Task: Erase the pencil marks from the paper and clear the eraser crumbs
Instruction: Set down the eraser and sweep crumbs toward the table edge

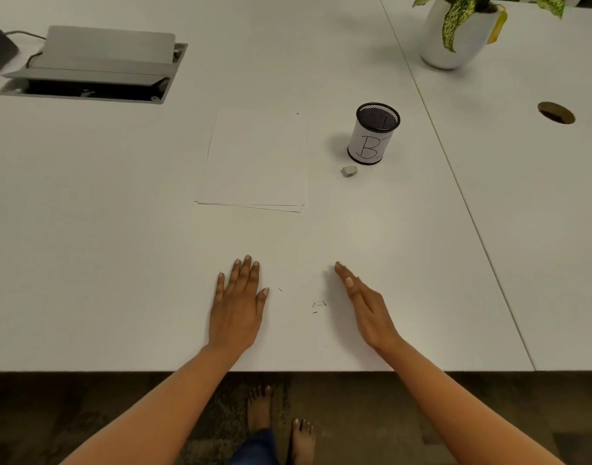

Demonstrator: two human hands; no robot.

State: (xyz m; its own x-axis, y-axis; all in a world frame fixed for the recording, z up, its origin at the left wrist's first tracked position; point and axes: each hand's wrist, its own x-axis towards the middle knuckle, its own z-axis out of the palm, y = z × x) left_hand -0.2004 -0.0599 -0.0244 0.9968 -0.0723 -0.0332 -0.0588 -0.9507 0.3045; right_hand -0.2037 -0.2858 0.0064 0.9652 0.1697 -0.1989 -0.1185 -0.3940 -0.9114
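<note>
A small stack of white paper point(256, 161) lies in the middle of the white table point(120, 229); its top sheet looks blank. A grey eraser point(349, 170) sits to the right of the stack, just in front of the mesh cup. Dark eraser crumbs point(318, 305) are scattered on the table near the front edge, between my hands. My left hand point(238, 305) lies flat, palm down, left of the crumbs. Just right of the crumbs, my right hand point(363, 305) stands on its edge with straight fingers. Neither hand holds anything.
A black mesh pen cup point(373, 134) with a paper label marked "B" stands right of the paper. A potted plant point(455, 31) is at the far right, an open cable box point(93, 67) at the far left. A round grommet hole point(556, 112) is on the adjoining table.
</note>
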